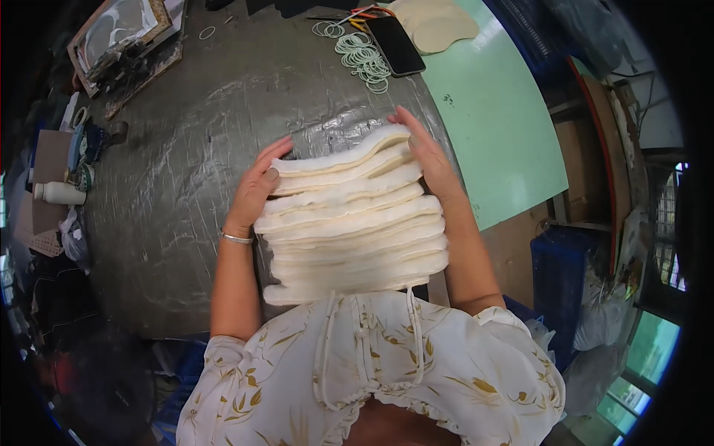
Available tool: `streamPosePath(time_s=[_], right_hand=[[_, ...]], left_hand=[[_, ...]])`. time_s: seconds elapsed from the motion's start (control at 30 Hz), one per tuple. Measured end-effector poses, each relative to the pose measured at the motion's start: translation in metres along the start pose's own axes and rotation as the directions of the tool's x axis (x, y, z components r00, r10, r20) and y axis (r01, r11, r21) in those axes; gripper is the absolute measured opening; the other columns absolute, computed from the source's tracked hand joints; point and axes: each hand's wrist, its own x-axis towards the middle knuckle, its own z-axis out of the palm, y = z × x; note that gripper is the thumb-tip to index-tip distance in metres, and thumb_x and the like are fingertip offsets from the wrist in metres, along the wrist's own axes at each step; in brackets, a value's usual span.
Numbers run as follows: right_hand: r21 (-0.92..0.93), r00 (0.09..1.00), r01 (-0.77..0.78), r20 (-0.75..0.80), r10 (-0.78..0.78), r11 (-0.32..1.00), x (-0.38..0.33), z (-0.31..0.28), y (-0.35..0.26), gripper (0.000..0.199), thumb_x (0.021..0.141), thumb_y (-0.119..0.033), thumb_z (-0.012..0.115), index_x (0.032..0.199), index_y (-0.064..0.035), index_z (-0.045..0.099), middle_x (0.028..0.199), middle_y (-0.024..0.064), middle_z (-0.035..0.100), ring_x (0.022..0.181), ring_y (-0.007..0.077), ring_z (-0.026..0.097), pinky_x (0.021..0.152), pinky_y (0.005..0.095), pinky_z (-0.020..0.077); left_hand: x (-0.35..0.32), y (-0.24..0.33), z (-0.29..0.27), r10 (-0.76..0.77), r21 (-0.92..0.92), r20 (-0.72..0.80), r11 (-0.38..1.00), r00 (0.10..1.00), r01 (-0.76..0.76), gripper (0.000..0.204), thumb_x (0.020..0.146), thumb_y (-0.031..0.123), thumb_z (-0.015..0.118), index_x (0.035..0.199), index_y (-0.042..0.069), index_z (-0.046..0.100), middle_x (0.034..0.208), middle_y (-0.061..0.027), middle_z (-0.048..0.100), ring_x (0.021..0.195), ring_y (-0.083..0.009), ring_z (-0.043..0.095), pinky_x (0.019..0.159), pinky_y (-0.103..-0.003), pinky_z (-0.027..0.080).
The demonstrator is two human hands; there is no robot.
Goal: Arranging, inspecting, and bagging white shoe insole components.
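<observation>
Between my hands is a stack of white fluffy padded pieces (357, 223), layered one against another and reaching back to my chest. My left hand (256, 182) grips the stack's far left end, thumb on the near face and fingers behind. At the far right end my right hand (431, 156) holds the top layers the same way, fingertips past the far edge. The topmost piece curves up toward the right. The stack's underside is hidden from view.
A dark plastic-covered table (178, 171) lies beneath. Far off are pale green rings (361, 56), a black phone (395, 46) and cream sheets (435, 22). A light green board (498, 126) covers the right side. A white bottle (59, 193) and a framed screen (123, 41) sit at left.
</observation>
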Motion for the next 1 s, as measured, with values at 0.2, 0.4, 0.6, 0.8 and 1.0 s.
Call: streamPosePath(time_s=[0.2, 0.4, 0.6, 0.8, 1.0], right_hand=[[-0.253, 0.966, -0.190, 0.123, 0.227, 0.949, 0.001, -0.022, -0.007, 0.049, 0.086, -0.020, 0.074, 0.129, -0.0011, 0.062, 0.131, 0.0121, 0.060, 0.120, 0.0196, 0.055, 0.103, 0.0312, 0.0420], [-0.448, 0.905, -0.115, 0.321, 0.280, 0.887, 0.037, -0.034, -0.023, 0.036, 0.085, -0.024, 0.074, 0.108, 0.0042, 0.070, 0.134, 0.0162, 0.057, 0.119, 0.0206, 0.055, 0.099, 0.0313, 0.0433], [0.026, 0.845, -0.534, 0.047, 0.532, 0.845, 0.066, -0.035, 0.015, 0.034, 0.091, -0.018, 0.067, 0.122, -0.0020, 0.066, 0.105, 0.0050, 0.071, 0.082, 0.0122, 0.067, 0.072, 0.0267, 0.0532], [0.077, 0.733, -0.667, 0.244, 0.635, 0.741, 0.090, -0.041, 0.017, 0.037, 0.088, -0.016, 0.070, 0.121, 0.0012, 0.066, 0.103, 0.0105, 0.072, 0.085, 0.0160, 0.069, 0.078, 0.0287, 0.0549], [-0.688, 0.632, -0.241, 0.424, 0.649, 0.685, 0.096, -0.029, -0.015, 0.037, 0.085, -0.032, 0.072, 0.108, -0.0038, 0.076, 0.099, 0.0083, 0.075, 0.093, 0.0160, 0.068, 0.085, 0.0301, 0.0522]], left_hand=[[-0.005, 0.007, 0.010, -0.078, 0.043, -0.121, 0.996, 0.990, 0.084, 0.059, 0.097, 0.019, 0.058, 0.150, 0.001, 0.039, 0.153, -0.0168, 0.042, 0.143, -0.0282, 0.036, 0.116, -0.039, 0.028], [-0.010, 0.008, 0.013, -0.085, -0.078, -0.164, 0.994, 0.983, 0.073, 0.087, 0.092, 0.020, 0.066, 0.158, 0.004, 0.012, 0.163, -0.0191, 0.017, 0.147, -0.0350, 0.030, 0.117, -0.044, 0.028], [-0.013, 0.008, 0.011, -0.060, -0.057, -0.127, 0.997, 0.990, 0.053, 0.101, 0.084, 0.012, 0.069, 0.159, 0.006, 0.001, 0.166, -0.0173, 0.007, 0.151, -0.0314, 0.018, 0.120, -0.046, 0.020], [-0.009, 0.008, 0.005, 0.118, 0.271, -0.100, 0.959, 0.988, -0.087, 0.100, 0.076, 0.015, 0.074, 0.158, 0.008, 0.018, 0.165, -0.0174, 0.011, 0.154, -0.0330, 0.009, 0.121, -0.050, 0.014], [-0.005, 0.017, -0.005, 0.198, 0.552, -0.025, 0.820, 0.980, -0.152, 0.044, 0.075, 0.021, 0.079, 0.115, 0.008, 0.067, 0.119, -0.0111, 0.066, 0.127, -0.0306, 0.052, 0.116, -0.049, 0.026]])
